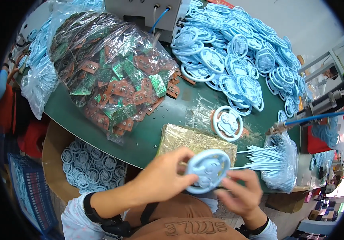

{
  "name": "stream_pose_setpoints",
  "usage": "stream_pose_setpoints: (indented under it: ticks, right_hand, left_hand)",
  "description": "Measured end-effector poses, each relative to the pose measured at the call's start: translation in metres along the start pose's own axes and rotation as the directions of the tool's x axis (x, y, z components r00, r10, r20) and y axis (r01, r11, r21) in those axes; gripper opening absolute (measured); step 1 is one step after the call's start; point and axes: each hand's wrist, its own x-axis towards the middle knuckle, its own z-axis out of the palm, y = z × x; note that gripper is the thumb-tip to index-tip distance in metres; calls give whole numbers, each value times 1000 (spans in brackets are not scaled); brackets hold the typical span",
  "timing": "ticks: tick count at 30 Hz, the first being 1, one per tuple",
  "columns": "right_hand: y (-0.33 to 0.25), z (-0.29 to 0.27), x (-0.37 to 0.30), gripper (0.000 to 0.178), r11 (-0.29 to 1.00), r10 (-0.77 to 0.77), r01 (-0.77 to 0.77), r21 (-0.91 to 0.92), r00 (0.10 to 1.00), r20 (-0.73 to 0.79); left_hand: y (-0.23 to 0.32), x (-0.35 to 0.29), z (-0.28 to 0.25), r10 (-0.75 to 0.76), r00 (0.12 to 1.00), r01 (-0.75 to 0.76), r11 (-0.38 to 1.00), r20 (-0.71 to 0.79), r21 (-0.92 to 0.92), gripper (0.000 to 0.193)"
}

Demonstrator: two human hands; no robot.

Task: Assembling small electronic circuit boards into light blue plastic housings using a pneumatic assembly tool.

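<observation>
Over the table's near edge I hold a light blue plastic ring piece (pixel 208 171) with a raised character figure in its middle. My left hand (pixel 166 172) grips it by the left side, thumb on the face and fingers behind. At its right rim, the curled fingers of my right hand (pixel 242 190) meet the edge. Just beyond lies a block wrapped in yellowish tape (pixel 196 140), partly hidden by the ring piece. A similar ring piece (pixel 228 123) rests flat on the green table (pixel 140 146) past that block.
A heap of light blue ring pieces (pixel 240 60) covers the far right. Circuit boards fill a clear bag (pixel 112 76) at left. Thin light blue sticks (pixel 264 158) lie bagged at right. A metal air-cylinder arm (pixel 320 108) juts in. Below left stands a carton (pixel 56 160) of round parts.
</observation>
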Motion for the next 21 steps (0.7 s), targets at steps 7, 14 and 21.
stream_pose_setpoints:
  ticks: [7,14,21]
  right_hand:
    - [-9,18,16,46,163,590,-393,905,774,230]
    - [0,14,67,34,481,470,-323,815,880,71]
    - [-3,20,52,37,510,424,-430,745,879,217]
  left_hand:
    - [-10,4,-5,170,980,-144,965,103,-217,47]
    - [6,5,0,284,955,-289,956,-85,-46,42]
    - [11,12,0,409,893,-447,853,-186,-270,49]
